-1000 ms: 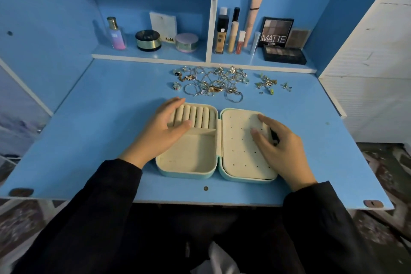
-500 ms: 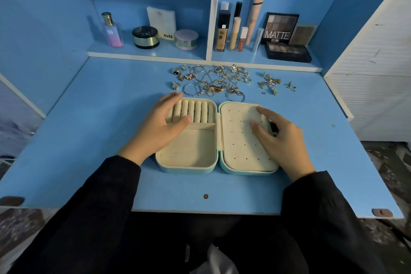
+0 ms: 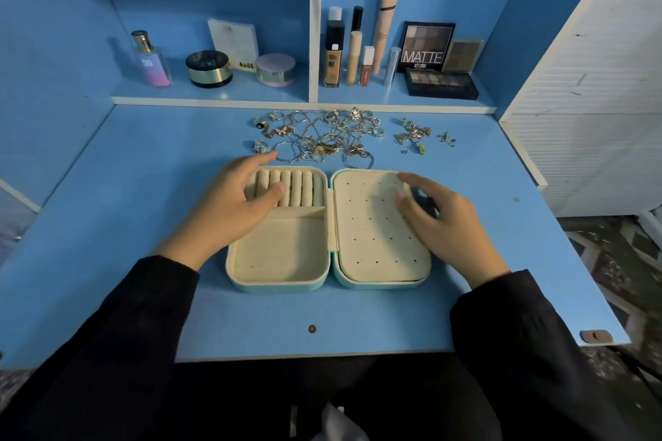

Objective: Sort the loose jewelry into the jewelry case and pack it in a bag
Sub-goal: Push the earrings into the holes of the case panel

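Jewelry at the back edge of the desk looks light, tangly, delicate: pinch single pieces; left hand and right hand lie relaxed, empty, over jewelry case

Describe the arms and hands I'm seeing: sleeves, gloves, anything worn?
Both arms wear long, loose black sleeves, the left sleeve and right sleeve ending at the wrists. The left hand and right hand are bare: no gloves, and no rings, watch or bracelet visible.
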Available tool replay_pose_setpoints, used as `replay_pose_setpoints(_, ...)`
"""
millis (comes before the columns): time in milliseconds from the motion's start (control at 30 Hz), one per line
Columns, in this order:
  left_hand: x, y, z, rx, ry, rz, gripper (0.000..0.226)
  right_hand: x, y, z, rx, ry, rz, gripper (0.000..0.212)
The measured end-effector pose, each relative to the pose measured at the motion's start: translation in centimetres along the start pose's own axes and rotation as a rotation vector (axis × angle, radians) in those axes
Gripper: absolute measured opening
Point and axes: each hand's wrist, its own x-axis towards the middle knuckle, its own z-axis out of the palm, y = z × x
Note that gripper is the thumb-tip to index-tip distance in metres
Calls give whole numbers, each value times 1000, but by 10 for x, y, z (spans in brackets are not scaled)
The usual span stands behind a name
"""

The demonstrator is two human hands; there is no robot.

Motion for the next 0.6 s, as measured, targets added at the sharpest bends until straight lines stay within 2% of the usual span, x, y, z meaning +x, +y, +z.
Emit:
replay_pose_setpoints(100,16,18,5,129,-6,120,43,10,10,-12,26,21,26,31)
replay_pose_setpoints(267,55,57,44,190,-135,291,32,34,41,-30,-51,131,27,26)
replay_pose_setpoints(433,99,84,91,202,-267,322,22,62,74,-48,-196,205,-5,24)
replay_pose_setpoints(600,127,89,118,274,-259,352,16,90,90,-55,-273,226,-46,22)
